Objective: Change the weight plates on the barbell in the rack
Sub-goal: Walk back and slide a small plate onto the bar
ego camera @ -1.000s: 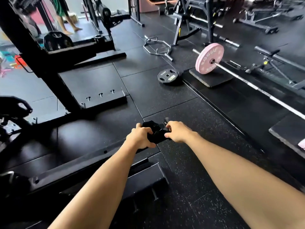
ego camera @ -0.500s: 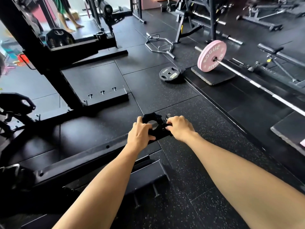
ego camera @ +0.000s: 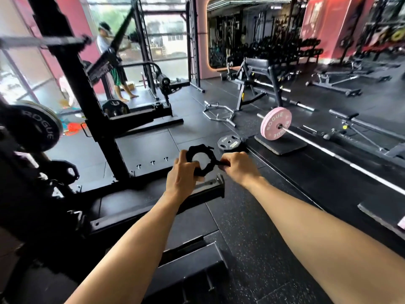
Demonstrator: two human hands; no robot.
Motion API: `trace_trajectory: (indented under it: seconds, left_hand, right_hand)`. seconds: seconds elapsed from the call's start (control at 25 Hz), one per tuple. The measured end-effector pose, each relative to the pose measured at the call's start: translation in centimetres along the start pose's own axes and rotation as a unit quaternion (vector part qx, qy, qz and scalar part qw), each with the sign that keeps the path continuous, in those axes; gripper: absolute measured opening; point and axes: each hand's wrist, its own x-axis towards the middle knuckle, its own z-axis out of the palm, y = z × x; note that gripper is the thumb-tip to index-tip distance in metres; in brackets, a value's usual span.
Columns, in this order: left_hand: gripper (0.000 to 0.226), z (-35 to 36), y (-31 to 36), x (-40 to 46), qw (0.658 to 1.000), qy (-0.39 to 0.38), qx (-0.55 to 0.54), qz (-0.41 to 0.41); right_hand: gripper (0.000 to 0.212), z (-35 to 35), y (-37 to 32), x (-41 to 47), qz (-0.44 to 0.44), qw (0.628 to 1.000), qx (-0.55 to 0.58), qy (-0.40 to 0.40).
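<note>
Collar (ego camera: 200, 160) in both hands: light, stiff plastic.
L hand (ego camera: 180, 178) fingers wrap ring; R hand (ego camera: 240, 166) fingers pinch lever. Hold by ring body.

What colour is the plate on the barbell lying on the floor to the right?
Pink, with pale ROGUE lettering; the plate shows clearly in the head view, on the floor barbell.

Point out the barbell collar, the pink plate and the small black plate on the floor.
barbell collar (ego camera: 198, 150): head view, top of its ring.
pink plate (ego camera: 272, 126): head view, its face left of the hub.
small black plate (ego camera: 232, 143): head view, its flat top face.
</note>
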Motion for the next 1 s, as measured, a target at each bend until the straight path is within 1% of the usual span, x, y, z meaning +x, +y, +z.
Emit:
trace_trajectory:
  seconds: [0.08, 0.16, 0.24, 0.36, 0.44, 0.52, 0.6, 0.68, 0.76, 0.88, 1.0]
  left_hand:
    - [0.014, -4.2, 2.3, -3.0, 0.999, 0.034, -0.027, 0.001]
    - [0.015, -8.8, 4.4, -5.8, 0.997, 0.048, -0.05, -0.014]
    - [0.018, -12.8, 6.1, -8.5, 0.998, 0.054, 0.004, -0.012]
    - [0.024, -17.9, 8.5, -12.2, 0.996, 0.085, 0.028, -0.013]
    - [0.025, -21.3, 9.8, -14.5, 0.992, 0.123, 0.036, -0.004]
    - [0.018, -24.8, 10.7, -16.6, 0.988, 0.147, 0.045, 0.007]
    - [0.019, -27.9, 11.4, -18.0, 0.985, 0.159, 0.065, 0.001]
    - [0.024, -31.0, 11.7, -19.7, 0.98, 0.184, 0.078, 0.001]
    - [0.034, -33.7, 11.7, -21.1, 0.973, 0.215, 0.077, 0.02]
    - [0.07, -37.5, 11.8, -23.6, 0.971, 0.233, 0.041, 0.034]
    - [0.097, -41.2, 11.9, -27.5, 0.964, 0.259, -0.007, 0.057]
  right_hand:
    - [0.013, -3.5, -2.4, -3.0, -0.029, 0.999, 0.017, 0.021]
    - [0.014, -7.0, -5.1, -6.1, -0.042, 0.998, 0.039, 0.031]
    - [0.014, -10.0, -7.3, -9.0, -0.05, 0.996, 0.064, 0.028]
    - [0.018, -13.7, -10.4, -12.6, -0.063, 0.988, 0.131, 0.044]
    - [0.021, -16.1, -13.0, -14.7, -0.049, 0.973, 0.224, 0.031]
    - [0.025, -18.3, -15.9, -16.5, -0.028, 0.948, 0.316, -0.002]
    - [0.026, -20.1, -18.6, -17.8, -0.022, 0.928, 0.372, -0.024]
    - [0.019, -21.8, -21.7, -19.3, -0.04, 0.91, 0.413, -0.028]
    - [0.015, -23.3, -24.5, -20.7, -0.063, 0.895, 0.442, -0.022]
    - [0.018, -25.0, -28.2, -23.0, -0.079, 0.884, 0.46, -0.008]
    - [0.012, -25.6, -31.3, -25.6, -0.096, 0.883, 0.459, 0.003]
